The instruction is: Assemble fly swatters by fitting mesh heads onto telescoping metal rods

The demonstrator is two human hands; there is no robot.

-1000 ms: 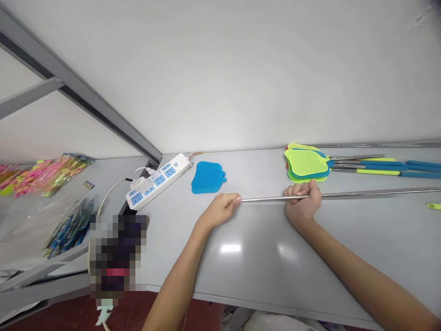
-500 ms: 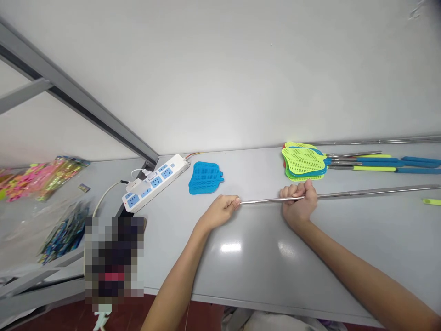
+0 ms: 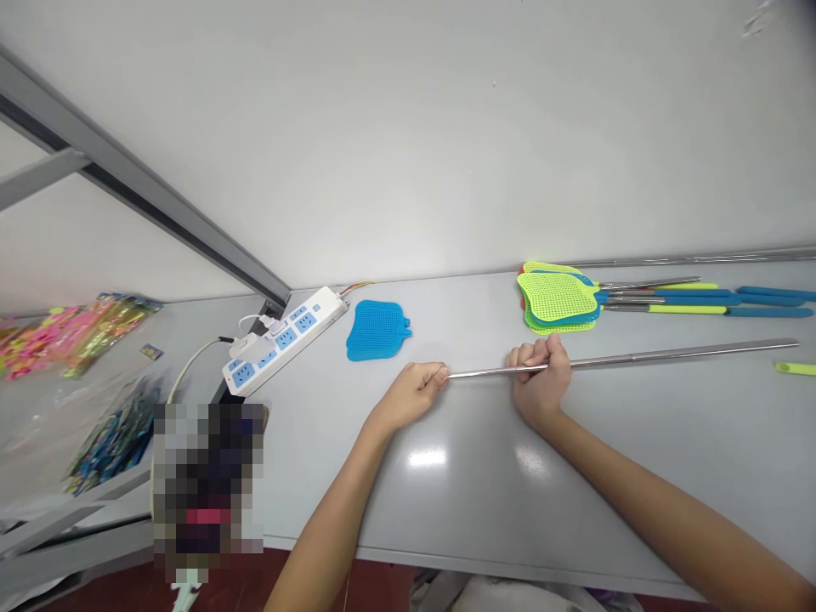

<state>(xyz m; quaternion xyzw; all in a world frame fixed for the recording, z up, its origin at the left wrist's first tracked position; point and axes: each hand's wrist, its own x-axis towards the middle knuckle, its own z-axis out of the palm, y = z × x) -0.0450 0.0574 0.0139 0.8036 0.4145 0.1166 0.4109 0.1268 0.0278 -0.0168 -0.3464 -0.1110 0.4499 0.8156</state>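
Grey-white wall (image 3: 408, 144) rises behind a pale grey worktop (image 3: 643, 425), and a grey metal frame bar (image 3: 146, 191) slants down toward its back edge on the left. Along that edge sit a white power strip (image 3: 284, 340) with blue sockets and plugs pushed in, a lone blue mesh fly swatter head (image 3: 377, 331) just beside it, and, further right, a stack of lime-green swatter heads (image 3: 558, 297) with a bundle of steel shafts with blue and yellow grips (image 3: 701, 297) running off from it. A small yellow-green piece (image 3: 795, 368) lies near the right edge of the view. Far left, bright plastic packets (image 3: 70, 336) lie on a lower stretch of the surface, and a pixelated patch (image 3: 207, 480) hides whatever is at the near corner.

Both hands are on a bare steel rod (image 3: 669, 355), well apart along it. The left hand (image 3: 411, 395) curls around its near end, while the right hand (image 3: 541, 374) is clamped in a fist further along – the long remainder sticks out to the right. The rod lies nearly level above the worktop, in front of the green stack and not touching it.
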